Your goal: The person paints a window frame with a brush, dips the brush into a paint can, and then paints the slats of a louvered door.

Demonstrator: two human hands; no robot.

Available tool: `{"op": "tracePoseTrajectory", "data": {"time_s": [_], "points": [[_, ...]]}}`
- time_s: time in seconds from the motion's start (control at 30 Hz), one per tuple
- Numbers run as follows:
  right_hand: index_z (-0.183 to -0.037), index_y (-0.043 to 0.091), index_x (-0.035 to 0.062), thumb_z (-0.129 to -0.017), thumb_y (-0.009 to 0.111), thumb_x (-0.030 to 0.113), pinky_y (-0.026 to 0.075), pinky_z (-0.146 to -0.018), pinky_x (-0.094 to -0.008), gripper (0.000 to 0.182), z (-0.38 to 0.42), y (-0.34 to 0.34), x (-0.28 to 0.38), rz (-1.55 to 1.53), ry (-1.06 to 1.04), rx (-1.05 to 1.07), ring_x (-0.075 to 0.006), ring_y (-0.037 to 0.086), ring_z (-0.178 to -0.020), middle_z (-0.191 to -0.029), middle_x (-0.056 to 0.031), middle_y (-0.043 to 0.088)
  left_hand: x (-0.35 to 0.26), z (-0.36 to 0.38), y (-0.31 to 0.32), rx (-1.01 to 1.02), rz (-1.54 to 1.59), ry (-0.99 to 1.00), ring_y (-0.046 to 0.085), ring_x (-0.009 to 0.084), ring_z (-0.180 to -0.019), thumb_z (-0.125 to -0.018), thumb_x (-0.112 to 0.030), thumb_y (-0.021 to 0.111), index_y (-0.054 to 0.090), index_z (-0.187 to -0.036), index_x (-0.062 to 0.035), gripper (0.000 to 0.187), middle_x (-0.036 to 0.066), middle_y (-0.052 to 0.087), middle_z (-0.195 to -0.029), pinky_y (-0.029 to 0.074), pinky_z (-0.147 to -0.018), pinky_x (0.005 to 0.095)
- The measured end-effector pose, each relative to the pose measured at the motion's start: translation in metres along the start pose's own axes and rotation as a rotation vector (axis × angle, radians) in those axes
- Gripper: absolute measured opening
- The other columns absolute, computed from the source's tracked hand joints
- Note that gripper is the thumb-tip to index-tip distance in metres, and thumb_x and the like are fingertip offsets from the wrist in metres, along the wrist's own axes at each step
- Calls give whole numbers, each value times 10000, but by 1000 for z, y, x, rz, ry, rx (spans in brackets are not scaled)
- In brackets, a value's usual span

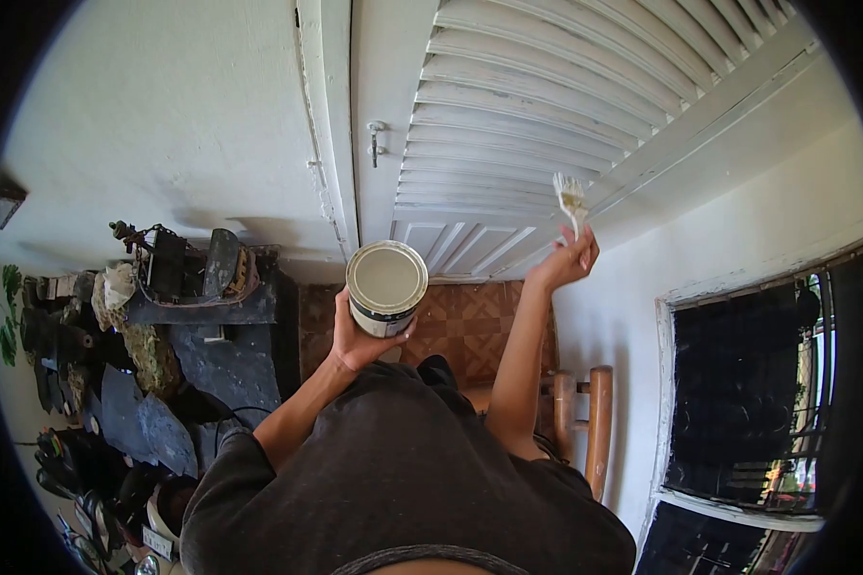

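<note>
My left hand [356, 339] is wrapped round a paint can [386, 278] in front of my chest. The can's round top faces up, pale and whitish, with a metal rim. Out to the right, my right hand [572, 257] grips a paintbrush [571, 199] by its handle, bristles pointing up and coated with white paint. Behind the brush stands a white louvered door [527, 125], whose slats show greyish, worn patches. A metal handle [376, 144] is fixed on the door's left side.
At left, a dark bench [230, 355] carries a machine [192, 268] and cluttered items. A wooden chair [599, 431] stands close by my right side, near a barred window [748, 393]. Brown patterned tiles [460, 321] cover the floor below the door.
</note>
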State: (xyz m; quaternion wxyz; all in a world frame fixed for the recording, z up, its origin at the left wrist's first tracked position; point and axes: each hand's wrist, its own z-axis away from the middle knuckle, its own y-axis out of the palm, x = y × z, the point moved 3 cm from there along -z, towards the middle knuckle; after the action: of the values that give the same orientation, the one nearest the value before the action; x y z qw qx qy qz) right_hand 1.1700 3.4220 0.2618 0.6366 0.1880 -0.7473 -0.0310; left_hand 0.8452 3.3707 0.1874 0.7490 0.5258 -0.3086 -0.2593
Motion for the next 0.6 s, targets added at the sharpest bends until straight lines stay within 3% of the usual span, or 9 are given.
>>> {"op": "tracePoseTrajectory", "data": {"time_s": [0.07,0.23,0.33,0.4,0.5,0.6], "points": [[-1184,592,70,-1047,520,279,435,-651,-285,260,-9,24,-4,-8,8,1,-145,650,-781,-860,-93,728,-2,-1,1,-9,1,5,407,347,-1432,-926,-606,502,440,-1520,-150,751,148,458,-1529,402,-1089,556],[-1155,588,31,-1076,493,256,430,-809,-264,257,17,60,-21,-87,-28,83,-138,600,-770,-788,-107,713,-10,0,1,-31,-19,31,460,346,-1351,-909,-582,536,467,-1487,-141,730,165,470,-1494,425,-1062,565],[-1134,600,12,-1070,507,236,439,-805,-268,251,60,70,-29,-68,14,273,-131,619,-759,-762,-94,707,-13,-2,5,-25,48,63,462,353,-1362,-906,-569,532,461,-1494,-125,741,172,477,-1495,420,-1071,562],[-1092,632,17,-1063,520,214,453,-779,-272,229,94,75,-24,-151,108,357,-130,638,-714,-724,-72,699,-15,-4,11,-1,39,75,461,354,-1376,-905,-559,528,459,-1497,-117,742,177,486,-1493,415,-1080,557],[-1066,670,57,-1039,538,191,326,-521,-206,190,133,77,-8,-178,151,552,-59,635,-652,-697,-55,697,-15,-7,11,-9,12,96,456,353,-1395,-908,-551,523,459,-1500,-114,739,180,496,-1493,407,-1094,548],[-1045,680,53,-1031,535,168,348,-524,-203,185,133,77,2,-240,257,535,-77,643,-640,-689,-53,694,-18,-8,12,-26,-24,103,457,351,-1398,-911,-546,521,460,-1501,-115,733,176,501,-1491,404,-1100,543]]}}
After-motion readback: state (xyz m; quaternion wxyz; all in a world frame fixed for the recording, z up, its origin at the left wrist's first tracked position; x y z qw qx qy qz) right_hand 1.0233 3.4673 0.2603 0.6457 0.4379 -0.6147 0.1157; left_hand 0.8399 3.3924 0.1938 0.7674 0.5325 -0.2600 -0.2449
